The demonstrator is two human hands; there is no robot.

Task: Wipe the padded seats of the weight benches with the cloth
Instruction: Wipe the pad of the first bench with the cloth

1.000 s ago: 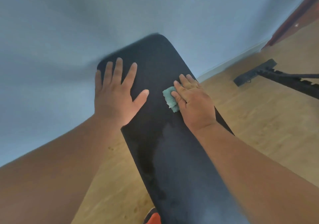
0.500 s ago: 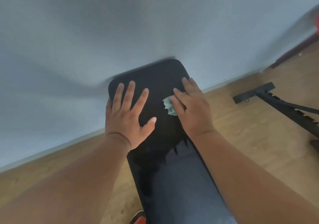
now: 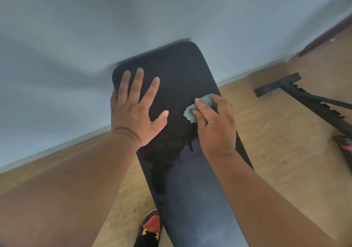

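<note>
A long black padded bench seat [image 3: 177, 71] runs from the bottom of the view up toward the wall. My left hand [image 3: 136, 109] lies flat on its far left part, fingers spread, little finger over the pad's edge. My right hand [image 3: 215, 127] presses a small crumpled teal cloth [image 3: 198, 107] onto the pad near its right edge, fingers curled over it. The far part of the pad looks darker and damp; the near part [image 3: 192, 189] looks duller and greyer.
A pale blue wall [image 3: 133, 18] stands just behind the bench's far end. Wooden floor [image 3: 276, 151] lies on both sides. A black metal frame [image 3: 304, 98] of another bench lies on the floor at right. A black and orange shoe [image 3: 151, 227] shows beside the bench.
My right hand has slid the cloth toward the pad's right edge and curled around it. The view has tipped slightly; my left hand stays flat on the pad.
</note>
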